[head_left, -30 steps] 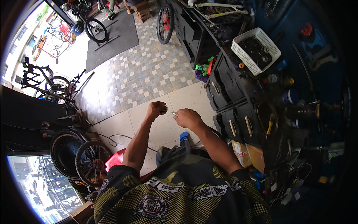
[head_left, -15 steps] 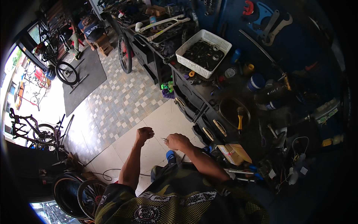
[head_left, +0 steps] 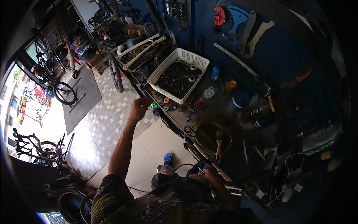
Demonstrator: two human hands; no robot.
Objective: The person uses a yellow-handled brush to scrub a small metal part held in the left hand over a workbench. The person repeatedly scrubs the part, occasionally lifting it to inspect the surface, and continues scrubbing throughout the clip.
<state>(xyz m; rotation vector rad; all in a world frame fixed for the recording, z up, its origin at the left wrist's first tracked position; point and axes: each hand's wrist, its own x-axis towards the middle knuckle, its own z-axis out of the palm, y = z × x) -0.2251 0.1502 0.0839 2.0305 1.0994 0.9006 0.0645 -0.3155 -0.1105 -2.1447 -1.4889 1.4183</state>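
My left hand point(head_left: 139, 108) is stretched forward to the near edge of the workbench, its fingers curled together beside a small bright green item point(head_left: 154, 105). Whatever the fingers hold, if anything, is too small to make out. Low and close to my body, my right hand point(head_left: 205, 177) is closed on a small silver metal piece point(head_left: 201, 170); only its thin end shows, and shadow hides the rest. Beyond the left hand stands a white plastic basket point(head_left: 159, 89) with small dark metal parts and rings inside.
On the dark bench lie a yellow-handled brush point(head_left: 219, 145) across a round pan, scissors point(head_left: 245, 153), a blue tub point(head_left: 239, 99) and a clear jar point(head_left: 209, 93). Large wrenches point(head_left: 247, 35) hang on the blue wall. A person point(head_left: 84, 48) sits near bicycles at the far left.
My hands were close together in front of me. The left has reached forward to the bench edge; the right has dropped back toward my body with the silver piece. The view has shifted toward the bench.
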